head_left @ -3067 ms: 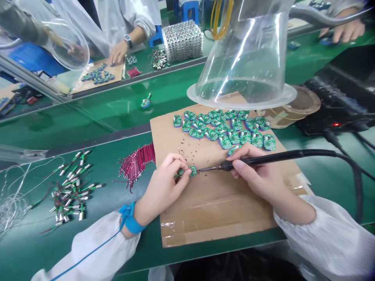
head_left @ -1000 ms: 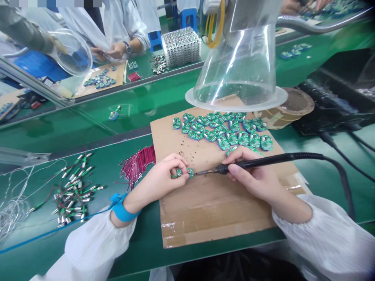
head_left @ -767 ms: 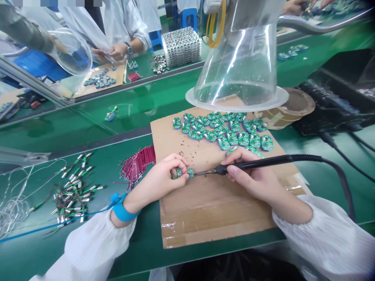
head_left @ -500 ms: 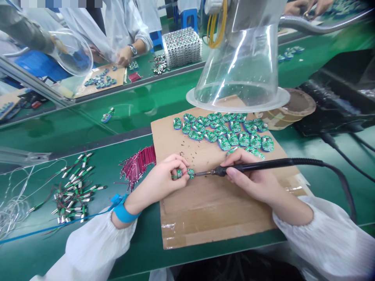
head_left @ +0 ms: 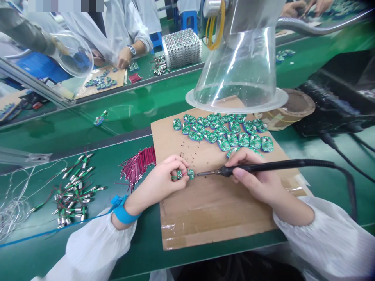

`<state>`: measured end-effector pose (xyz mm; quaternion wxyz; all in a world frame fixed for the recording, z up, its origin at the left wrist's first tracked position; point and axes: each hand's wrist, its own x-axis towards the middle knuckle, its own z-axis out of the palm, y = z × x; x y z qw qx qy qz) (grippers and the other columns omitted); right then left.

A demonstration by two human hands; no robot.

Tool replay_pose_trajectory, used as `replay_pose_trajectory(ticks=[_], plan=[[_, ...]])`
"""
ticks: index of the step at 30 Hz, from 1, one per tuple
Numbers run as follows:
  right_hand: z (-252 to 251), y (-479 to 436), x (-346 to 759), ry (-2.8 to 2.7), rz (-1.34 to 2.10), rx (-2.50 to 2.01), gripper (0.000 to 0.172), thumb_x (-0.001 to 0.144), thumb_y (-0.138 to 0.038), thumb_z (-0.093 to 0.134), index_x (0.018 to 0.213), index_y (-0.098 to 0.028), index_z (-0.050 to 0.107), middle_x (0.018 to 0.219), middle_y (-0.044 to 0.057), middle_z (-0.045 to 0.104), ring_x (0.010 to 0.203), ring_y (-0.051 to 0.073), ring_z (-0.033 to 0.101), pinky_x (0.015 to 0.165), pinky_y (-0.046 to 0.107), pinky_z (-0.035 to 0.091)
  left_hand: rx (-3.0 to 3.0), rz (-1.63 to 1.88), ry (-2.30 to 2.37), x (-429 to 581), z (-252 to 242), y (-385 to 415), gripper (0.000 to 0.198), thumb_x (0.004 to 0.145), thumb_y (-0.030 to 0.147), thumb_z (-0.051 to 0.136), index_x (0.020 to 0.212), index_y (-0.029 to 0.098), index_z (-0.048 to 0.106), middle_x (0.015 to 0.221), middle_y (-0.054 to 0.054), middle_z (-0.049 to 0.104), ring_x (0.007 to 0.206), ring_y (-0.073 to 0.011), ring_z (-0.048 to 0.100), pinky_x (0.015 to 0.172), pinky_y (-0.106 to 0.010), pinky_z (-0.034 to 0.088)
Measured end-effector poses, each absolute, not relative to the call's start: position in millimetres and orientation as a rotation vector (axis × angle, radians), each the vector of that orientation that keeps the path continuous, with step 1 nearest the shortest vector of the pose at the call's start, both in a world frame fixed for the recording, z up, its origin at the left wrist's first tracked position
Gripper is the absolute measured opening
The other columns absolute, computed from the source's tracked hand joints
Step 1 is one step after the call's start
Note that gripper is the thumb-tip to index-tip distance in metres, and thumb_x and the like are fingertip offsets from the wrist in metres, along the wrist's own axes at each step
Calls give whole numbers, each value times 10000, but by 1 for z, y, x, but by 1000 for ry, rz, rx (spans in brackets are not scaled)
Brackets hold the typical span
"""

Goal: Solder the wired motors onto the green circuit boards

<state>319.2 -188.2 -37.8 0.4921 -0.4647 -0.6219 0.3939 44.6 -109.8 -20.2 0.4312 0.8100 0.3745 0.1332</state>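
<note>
Two hands are working above a cardboard sheet [head_left: 216, 210]. The left hand [head_left: 158, 183] is pinching a small green circuit board [head_left: 190, 174] by its edges, seemingly light and brittle, while the right hand [head_left: 258, 181] is holding a soldering iron [head_left: 234, 169] like a pen.

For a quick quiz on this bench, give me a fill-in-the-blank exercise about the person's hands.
The right hand grips a ____.
The left hand pinches a small green ____.
The left wrist wears a ____ strap.
The red wires lie ____ of the cardboard sheet.
Missing words: soldering iron; circuit board; blue; left.
</note>
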Motion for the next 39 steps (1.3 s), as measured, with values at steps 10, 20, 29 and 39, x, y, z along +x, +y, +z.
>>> replay_pose_trajectory(ticks=[10,20,29,39], plan=[[-39,-188,319,-1404,1001,-1126,80,981,-313,620,971,-234,615,763,5,582,638,151,542,558,292,402,2030,331,918,43,-19,-110,67,865,181,661,894,203,605,1163,-32,640,764,-119,545,717,-290,473],[-36,-186,318,-1484,980,-1162,109,985,-338,601,965,-231,597,729,3,588,619,156,551,548,297,412,1959,329,910,47,-15,-111,175,1017,303,513,911,198,605,1103,-45,660,805,-140,557,710,-301,447],[-35,-185,318,-1571,912,-1172,74,978,-304,606,967,-231,608,766,3,622,631,141,566,587,296,425,1971,322,909,48,-18,-109,88,936,185,610,851,205,603,1130,11,659,795,-111,542,694,-270,427],[-32,-186,315,-1570,929,-1161,62,979,-295,608,979,-234,608,782,8,635,645,147,582,598,294,440,1971,330,911,48,-19,-109,94,899,134,634,842,204,606,1116,31,660,808,-102,541,708,-258,430]])
